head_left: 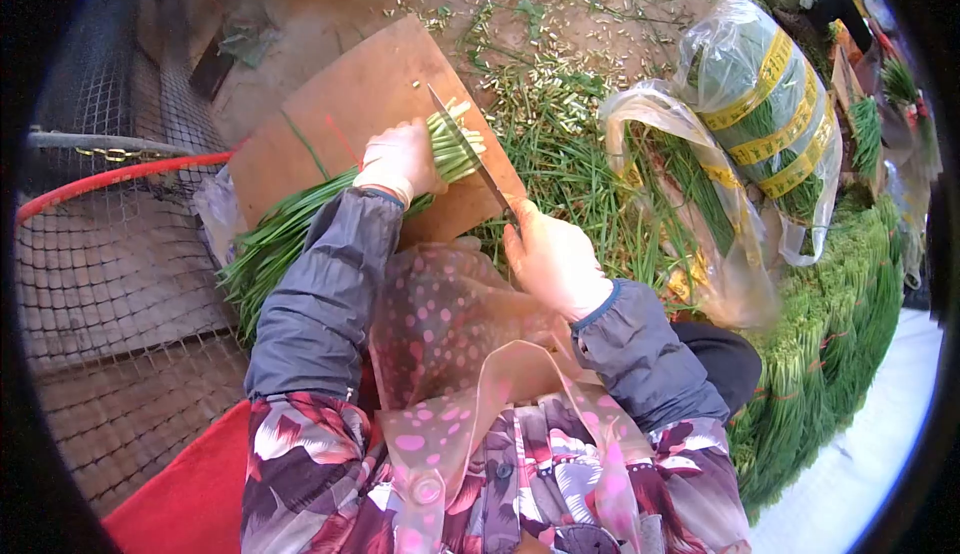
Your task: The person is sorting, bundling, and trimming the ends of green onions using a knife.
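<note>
A bunch of chives (290,231) lies slanting over a tilted wooden board (340,94), its pale stem ends pointing to the upper right. My left hand (400,162), in a thin pale glove, is closed around the stems near those ends. Gripped by its handle in my gloved right hand (558,257) is a long knife (487,174). The dark blade runs up and left across the stems, just beyond my left fingers. Most of the handle is hidden inside my right hand.
Cut stem ends (560,94) and loose green leaves (560,159) cover the ground right of the board. A plastic-wrapped bundle (765,104) with yellow tape stands farther right, above a large pile of green bunches (830,344). Black netting (120,264) and a red hose (120,179) are at left.
</note>
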`<move>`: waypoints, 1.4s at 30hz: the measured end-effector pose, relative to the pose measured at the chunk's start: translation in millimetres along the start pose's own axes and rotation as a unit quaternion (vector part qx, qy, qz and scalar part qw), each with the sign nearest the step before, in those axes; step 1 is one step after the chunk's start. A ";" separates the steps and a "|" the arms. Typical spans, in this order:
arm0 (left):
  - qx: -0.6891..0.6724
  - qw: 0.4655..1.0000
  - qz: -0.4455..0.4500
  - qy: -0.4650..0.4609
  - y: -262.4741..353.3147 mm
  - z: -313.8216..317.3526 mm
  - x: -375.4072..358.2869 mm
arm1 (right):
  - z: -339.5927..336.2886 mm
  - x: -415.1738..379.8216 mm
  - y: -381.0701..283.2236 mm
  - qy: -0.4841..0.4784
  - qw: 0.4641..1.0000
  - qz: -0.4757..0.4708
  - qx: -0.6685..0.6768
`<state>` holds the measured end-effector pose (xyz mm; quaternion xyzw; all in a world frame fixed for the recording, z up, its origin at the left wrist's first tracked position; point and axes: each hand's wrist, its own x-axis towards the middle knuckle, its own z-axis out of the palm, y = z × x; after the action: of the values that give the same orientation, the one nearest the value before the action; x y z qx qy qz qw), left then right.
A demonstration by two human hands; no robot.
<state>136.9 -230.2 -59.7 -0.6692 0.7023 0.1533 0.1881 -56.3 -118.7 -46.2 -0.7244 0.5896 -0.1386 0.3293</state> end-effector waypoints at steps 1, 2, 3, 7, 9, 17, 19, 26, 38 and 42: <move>0.004 1.000 -0.004 -0.002 0.7 -0.9 0.4 | -0.5 2.2 0.8 -0.001 1.000 0.001 -0.005; 0.000 1.000 -0.002 -0.002 1.1 -1.1 0.4 | -1.9 5.5 2.4 -0.014 1.000 -0.011 -0.005; 0.004 1.000 -0.005 0.000 1.5 -1.1 0.2 | -4.4 9.6 4.3 -0.027 0.999 -0.024 -0.005; 0.007 1.000 0.003 0.014 0.1 4.9 1.0 | -42.6 30.8 -14.2 -0.178 0.976 0.099 0.076; 0.004 1.000 0.007 0.019 -1.7 8.4 3.4 | -29.5 39.0 -9.1 -0.159 0.982 0.071 0.069; 0.007 0.998 0.010 0.060 -1.1 16.2 3.3 | 68.3 104.5 16.7 -0.010 1.000 0.002 0.025; 0.008 0.998 0.001 0.057 -6.0 12.9 6.3 | 75.7 106.7 15.8 -0.004 0.999 0.012 0.043; 0.023 0.999 0.001 0.031 6.5 13.6 -0.2 | 62.6 59.2 24.6 -0.048 0.997 0.048 0.035; -0.320 0.923 0.171 0.129 -71.3 5.5 -34.3 | 18.3 27.9 59.3 -0.038 0.970 0.117 0.208; -0.474 0.870 0.110 0.085 -91.2 -6.6 -40.3 | 19.6 40.8 59.9 -0.031 0.987 0.081 0.133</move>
<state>228.8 -203.0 -31.7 -0.6071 0.6276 0.4296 -0.2304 -79.7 -156.4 -106.8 -0.6281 0.6119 -0.1664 0.4510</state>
